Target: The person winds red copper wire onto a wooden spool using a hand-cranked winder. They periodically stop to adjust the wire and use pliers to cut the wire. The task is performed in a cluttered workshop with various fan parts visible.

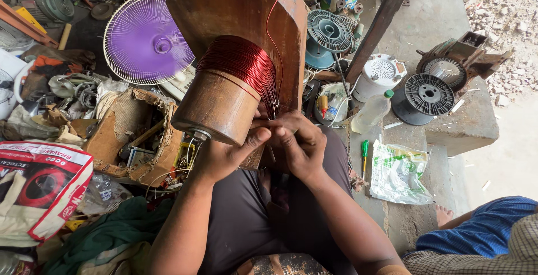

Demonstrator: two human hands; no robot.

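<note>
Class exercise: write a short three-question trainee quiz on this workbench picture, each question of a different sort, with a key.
1. True or false: the left hand and right hand meet at the lower edge of the coil of red wire.
2. What stands behind the wooden former, to its left? A) purple fan guard B) blue bucket C) yellow helmet
3. Fill in: the green-handled ___ lies beside the plastic bag.

Key: 1 true; 2 A; 3 screwdriver.
</note>
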